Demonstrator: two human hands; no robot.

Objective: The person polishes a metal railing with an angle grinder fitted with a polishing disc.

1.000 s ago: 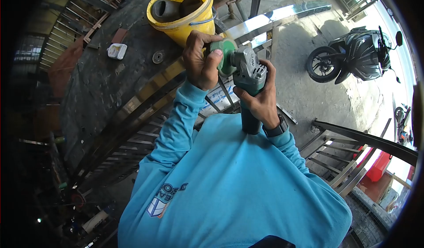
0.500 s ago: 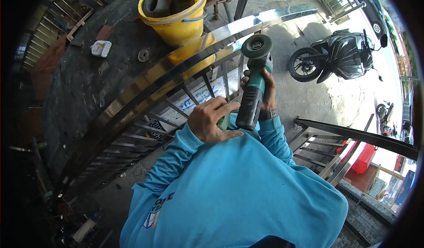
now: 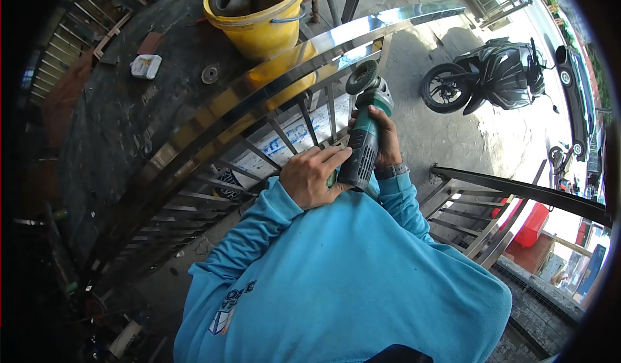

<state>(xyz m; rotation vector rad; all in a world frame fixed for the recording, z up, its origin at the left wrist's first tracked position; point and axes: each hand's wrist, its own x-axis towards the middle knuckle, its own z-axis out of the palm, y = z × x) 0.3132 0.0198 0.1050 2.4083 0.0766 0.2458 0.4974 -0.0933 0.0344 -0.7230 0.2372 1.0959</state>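
In the head view, my right hand [image 3: 387,144], with a dark watch at its wrist, is wrapped round the green and black body of an angle grinder [image 3: 363,144]. The grinder points away from me, its round disc [image 3: 361,77] tilted at the far end, beside the curved shiny metal rail [image 3: 284,75]. My left hand [image 3: 315,176] is closed by the grinder's rear end, with index finger and thumb touching the black housing. Part of a green rounded piece [image 3: 332,180] shows under its palm; its kind is hidden.
Beyond the rail a yellow bucket [image 3: 259,33] stands on a dark table [image 3: 97,162], near a white container [image 3: 146,66] and a loose disc [image 3: 210,74]. Metal bars run below the rail. A motorcycle [image 3: 491,78] stands right. Another metal frame [image 3: 517,191] lies near my right side.
The grinder has turned in my right hand, and its disc end has shifted slightly left and down. My left hand has moved a little right, against the grinder's rear. The view has shifted slightly.
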